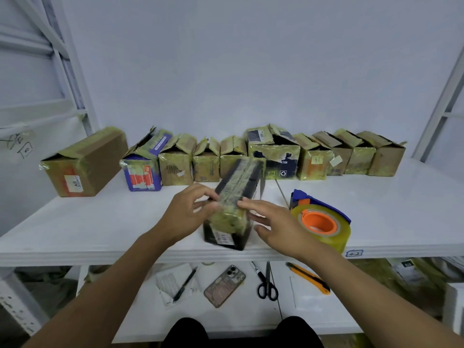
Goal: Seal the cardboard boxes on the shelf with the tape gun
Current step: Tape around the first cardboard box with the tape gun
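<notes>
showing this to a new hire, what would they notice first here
First, the black box at the front of the shelf, banded in yellowish tape, the left hand pinching its top and the right hand touching it with straight fingers. Then the tape gun with its orange core just to its right, and the row of cardboard boxes along the back.
</notes>
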